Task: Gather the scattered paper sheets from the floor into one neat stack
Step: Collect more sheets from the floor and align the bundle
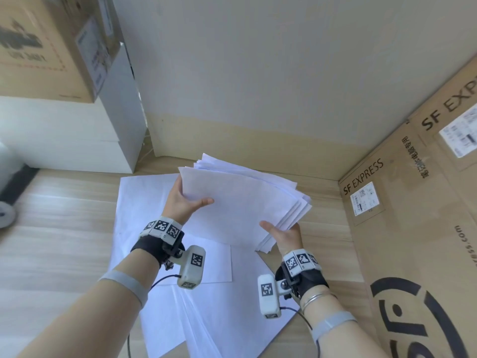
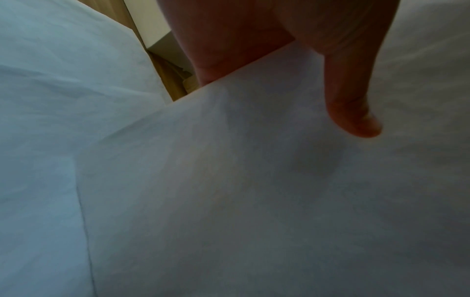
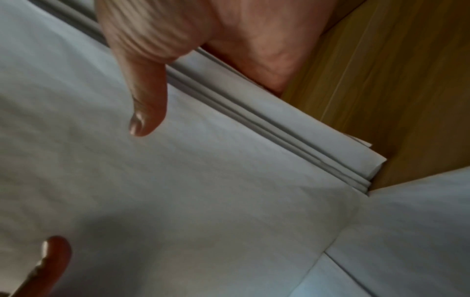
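Observation:
Both hands hold a loose stack of white paper sheets [image 1: 242,202] in the air above the wooden floor [image 1: 59,228]. My left hand [image 1: 184,200] grips its left edge, thumb on top and fingers hidden beneath. My right hand [image 1: 282,233] grips the near right corner the same way. The stack's edges are fanned and uneven at the right and far ends. The left wrist view shows the thumb [image 2: 353,112] pressed on the top sheet [image 2: 254,191]. In the right wrist view the thumb [image 3: 145,104] lies on the stack [image 3: 178,191], whose stepped edges show. More white sheets [image 1: 206,319] lie on the floor below.
A large SF Express cardboard box [image 1: 413,241] stands close on the right. White drawers [image 1: 64,140] with a cardboard box [image 1: 51,47] on top stand at the left. A wall [image 1: 258,73] closes the far side. A wheeled base [image 1: 7,213] sits at far left.

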